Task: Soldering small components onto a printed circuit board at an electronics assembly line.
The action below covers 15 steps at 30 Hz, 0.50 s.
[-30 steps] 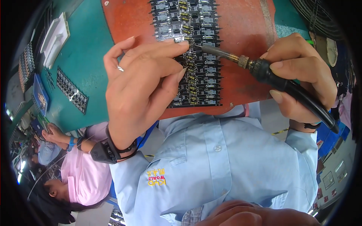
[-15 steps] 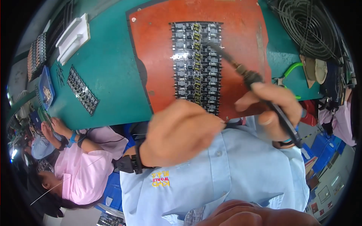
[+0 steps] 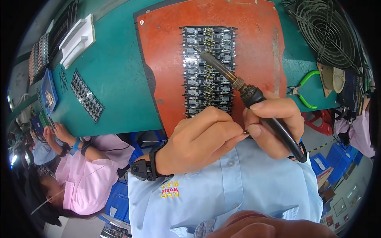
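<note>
My right hand (image 3: pixel 279 123) is wrapped round the black handle of a soldering iron (image 3: pixel 226 71). The iron slants up and left, its tip above a long black circuit board panel (image 3: pixel 210 95) with rows of small parts. Whether tip and panel touch I cannot tell. My left hand (image 3: pixel 200 141), palm down at the panel's near end, has its fingers pinched together. Its fingertips meet my right fingertips around a tiny, thin thing that is too small to name. The panel lies on an orange-red mat (image 3: pixel 256 51), its near end hidden behind my left hand.
Green-handled cutters (image 3: pixel 307 89) and a round fan guard (image 3: pixel 323 33) are on the right. At left lie another circuit panel (image 3: pixel 87 95), a blue tray (image 3: pixel 48 93) and a white holder (image 3: pixel 77 39) on the green table (image 3: pixel 119 79). A co-worker in pink (image 3: pixel 91 174) sits at left.
The soldering iron has swung left, its tip now further across the panel. My right hand has come left to meet my left fingertips. The panel has shifted slightly.
</note>
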Each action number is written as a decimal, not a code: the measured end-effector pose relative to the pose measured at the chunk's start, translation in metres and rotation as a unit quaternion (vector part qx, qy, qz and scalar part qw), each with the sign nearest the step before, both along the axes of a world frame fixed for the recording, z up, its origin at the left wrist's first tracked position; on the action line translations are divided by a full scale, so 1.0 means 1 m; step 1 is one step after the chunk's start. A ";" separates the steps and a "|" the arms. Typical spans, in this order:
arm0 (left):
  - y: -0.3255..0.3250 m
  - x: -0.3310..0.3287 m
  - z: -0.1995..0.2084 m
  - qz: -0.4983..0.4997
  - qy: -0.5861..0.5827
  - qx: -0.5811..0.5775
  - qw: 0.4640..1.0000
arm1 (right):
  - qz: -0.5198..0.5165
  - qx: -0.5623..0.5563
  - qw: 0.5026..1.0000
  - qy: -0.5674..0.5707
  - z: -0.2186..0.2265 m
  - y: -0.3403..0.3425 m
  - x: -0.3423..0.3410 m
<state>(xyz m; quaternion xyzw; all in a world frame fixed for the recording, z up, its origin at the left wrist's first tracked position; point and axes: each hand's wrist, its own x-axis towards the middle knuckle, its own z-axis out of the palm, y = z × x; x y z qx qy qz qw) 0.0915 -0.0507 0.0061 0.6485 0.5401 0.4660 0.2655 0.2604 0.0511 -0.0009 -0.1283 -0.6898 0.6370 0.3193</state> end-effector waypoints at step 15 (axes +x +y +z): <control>-0.013 -0.039 0.014 0.024 0.061 0.010 0.998 | -0.045 -0.021 0.999 -0.011 0.001 0.022 0.024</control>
